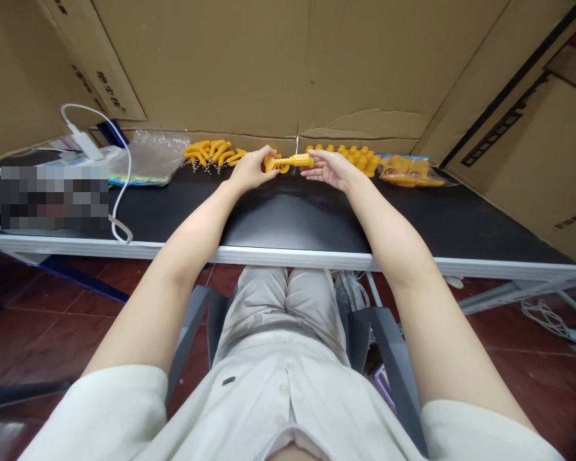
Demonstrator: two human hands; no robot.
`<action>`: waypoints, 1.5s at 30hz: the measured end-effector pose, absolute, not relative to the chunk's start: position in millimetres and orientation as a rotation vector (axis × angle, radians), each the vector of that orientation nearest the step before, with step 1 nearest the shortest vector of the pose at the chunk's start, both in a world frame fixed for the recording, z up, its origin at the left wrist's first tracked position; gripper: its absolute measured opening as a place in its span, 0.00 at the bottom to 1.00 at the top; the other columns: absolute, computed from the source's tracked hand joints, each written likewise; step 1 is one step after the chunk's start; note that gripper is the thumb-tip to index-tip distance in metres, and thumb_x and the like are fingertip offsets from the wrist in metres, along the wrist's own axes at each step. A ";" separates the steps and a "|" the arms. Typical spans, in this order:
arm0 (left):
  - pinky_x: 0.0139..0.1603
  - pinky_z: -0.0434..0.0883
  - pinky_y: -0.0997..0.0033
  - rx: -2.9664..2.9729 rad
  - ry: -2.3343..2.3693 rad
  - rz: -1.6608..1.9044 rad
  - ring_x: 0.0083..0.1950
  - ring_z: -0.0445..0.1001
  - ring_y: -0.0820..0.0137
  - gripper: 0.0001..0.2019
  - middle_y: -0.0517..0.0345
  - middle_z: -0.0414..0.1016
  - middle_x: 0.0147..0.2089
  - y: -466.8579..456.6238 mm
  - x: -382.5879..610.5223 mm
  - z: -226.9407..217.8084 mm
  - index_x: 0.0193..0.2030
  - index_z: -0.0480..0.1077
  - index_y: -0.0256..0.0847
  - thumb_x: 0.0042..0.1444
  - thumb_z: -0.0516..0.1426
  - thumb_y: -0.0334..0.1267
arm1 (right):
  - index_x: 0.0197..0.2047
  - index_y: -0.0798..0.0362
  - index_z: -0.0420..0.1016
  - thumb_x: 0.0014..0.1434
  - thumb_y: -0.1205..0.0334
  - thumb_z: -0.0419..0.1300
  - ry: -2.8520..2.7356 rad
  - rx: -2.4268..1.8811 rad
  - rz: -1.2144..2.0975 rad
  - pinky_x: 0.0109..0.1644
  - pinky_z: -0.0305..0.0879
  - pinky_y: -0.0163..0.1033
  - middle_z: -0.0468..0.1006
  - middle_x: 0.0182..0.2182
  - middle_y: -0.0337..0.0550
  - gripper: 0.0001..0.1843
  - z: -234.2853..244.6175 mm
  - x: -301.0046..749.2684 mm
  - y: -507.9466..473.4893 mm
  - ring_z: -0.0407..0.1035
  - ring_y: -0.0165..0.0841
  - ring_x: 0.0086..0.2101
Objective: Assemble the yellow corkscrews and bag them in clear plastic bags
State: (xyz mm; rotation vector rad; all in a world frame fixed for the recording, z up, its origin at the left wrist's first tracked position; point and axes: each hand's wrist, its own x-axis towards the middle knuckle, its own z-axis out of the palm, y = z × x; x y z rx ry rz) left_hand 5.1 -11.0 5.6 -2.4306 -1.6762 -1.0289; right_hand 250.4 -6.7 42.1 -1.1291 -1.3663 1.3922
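Both of my hands are stretched out to the far side of a black table [288, 221]. My left hand [251, 169] is closed around one end of a small orange plastic part [290, 162]. My right hand [330, 168] pinches the other end of the same part with its fingertips, palm turned up. Just behind my left hand lies a pile of orange curved pieces with metal springs [214, 153]. A row of orange blocky pieces [358, 157] sits behind my right hand.
A clear plastic bag [148, 157] lies at the back left, beside a white charger and cable [118, 192]. A bag of orange parts [410, 171] lies at the back right. Cardboard sheets [288, 64] wall in the table. My lap and a grey chair are below.
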 end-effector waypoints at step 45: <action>0.68 0.74 0.55 -2.221 -2.102 -0.782 0.64 0.81 0.49 0.18 0.40 0.85 0.59 -9.0 -23.0 10.2 0.55 0.84 0.37 0.65 0.57 0.32 | 0.70 0.55 0.77 0.56 0.73 0.73 -2.099 -1.549 0.193 0.84 0.31 0.79 0.61 0.80 0.59 0.38 28.3 238.5 115.9 0.47 0.64 0.81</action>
